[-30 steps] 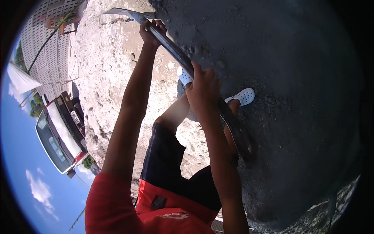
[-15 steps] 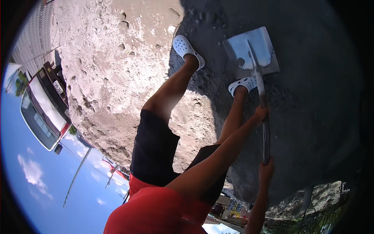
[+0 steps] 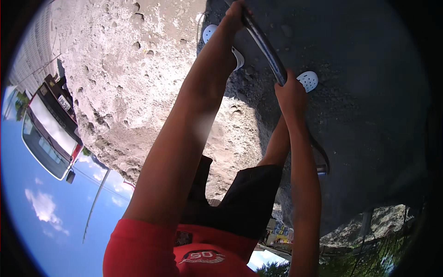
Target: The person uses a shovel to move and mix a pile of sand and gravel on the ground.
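At far edge, left grip point(image 3: 237, 14) clenched round shaft of shovel point(image 3: 265, 46); nearer and right, right grip point(image 3: 291, 90) wrapped round same shaft. Shovel slants from far edge toward near right, curved near end point(image 3: 321, 170) just right of right forearm point(image 3: 302, 138). Left clog point(image 3: 210, 33) partly behind left forearm point(image 3: 184, 106); right clog point(image 3: 308, 81) just beside right grip. Vehicle point(image 3: 51, 131) well apart, left.

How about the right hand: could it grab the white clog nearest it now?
Probably not: the right hand is wrapped around the long handle, and the white clog appears to sit lower, on the ground.
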The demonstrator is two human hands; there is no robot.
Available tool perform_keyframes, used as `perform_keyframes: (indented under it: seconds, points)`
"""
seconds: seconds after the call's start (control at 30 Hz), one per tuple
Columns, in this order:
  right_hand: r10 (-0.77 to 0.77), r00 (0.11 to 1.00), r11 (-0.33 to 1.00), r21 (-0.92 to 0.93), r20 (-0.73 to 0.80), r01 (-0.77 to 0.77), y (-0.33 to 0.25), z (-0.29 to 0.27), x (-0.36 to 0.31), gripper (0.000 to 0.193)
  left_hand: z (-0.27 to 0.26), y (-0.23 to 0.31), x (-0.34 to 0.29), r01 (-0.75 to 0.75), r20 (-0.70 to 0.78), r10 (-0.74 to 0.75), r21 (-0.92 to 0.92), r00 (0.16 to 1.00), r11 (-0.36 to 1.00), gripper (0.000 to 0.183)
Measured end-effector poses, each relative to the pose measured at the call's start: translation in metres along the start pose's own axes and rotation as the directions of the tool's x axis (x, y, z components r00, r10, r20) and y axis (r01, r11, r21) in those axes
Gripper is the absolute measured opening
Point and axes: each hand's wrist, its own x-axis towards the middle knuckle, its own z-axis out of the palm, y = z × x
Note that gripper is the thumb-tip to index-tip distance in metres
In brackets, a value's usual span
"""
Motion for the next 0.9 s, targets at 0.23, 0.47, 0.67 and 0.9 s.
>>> perform_keyframes:
  seconds: [0.23,0.47,0.67,0.9]
  points:
    - [-0.229,0.964,0.952,0.173,-0.138,0.251,-0.044,-0.036,-0.009,0.039,-0.003,0.120,-0.081,-0.253,0.105,0.245,0.070,0.964,0.965,0.013]
    - [0.137,0.990,0.990,0.043,-0.018,-0.136,0.134,-0.004,-0.102,0.031,0.081,-0.131,-0.130,0.169,-0.003,-0.170,-0.091,0.985,0.981,0.015]
    - [0.481,0.873,0.859,-0.239,0.078,-0.452,0.257,-0.019,-0.235,0.020,0.126,-0.356,-0.208,0.403,0.071,-0.398,-0.063,0.915,0.913,0.018]
    - [0.475,0.878,0.846,-0.298,0.049,-0.441,0.289,-0.010,-0.269,0.018,0.136,-0.389,-0.231,0.475,0.166,-0.524,0.261,0.835,0.840,0.035]
